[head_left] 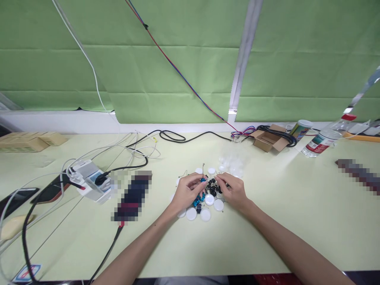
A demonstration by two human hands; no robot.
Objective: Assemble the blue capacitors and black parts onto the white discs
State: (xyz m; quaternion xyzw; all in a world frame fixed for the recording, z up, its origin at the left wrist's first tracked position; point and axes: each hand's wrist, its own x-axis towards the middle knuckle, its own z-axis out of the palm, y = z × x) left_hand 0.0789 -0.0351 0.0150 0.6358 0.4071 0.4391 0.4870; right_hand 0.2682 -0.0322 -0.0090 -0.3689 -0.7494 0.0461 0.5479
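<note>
My left hand (186, 190) is closed in a pinch on a small blue part (203, 180) with a thin metal wire standing up from it. Facing it, my right hand (233, 190) has its fingertips pressed together at a thin pale strand close to the blue part; exactly what they grip is too small to make out. Below and between the hands lie more blue parts (197, 201) and a heap of small black parts (212, 187). Several round white discs (205, 215) surround the heap, some partly hidden by my left hand.
Clear plastic bags (233, 160) lie behind the parts. A small open cardboard box (267, 139), a can (300, 130) and a water bottle (322, 141) stand at the back right. To the left are a white power strip (90, 184), tangled cables and a blurred-out dark object (133, 198).
</note>
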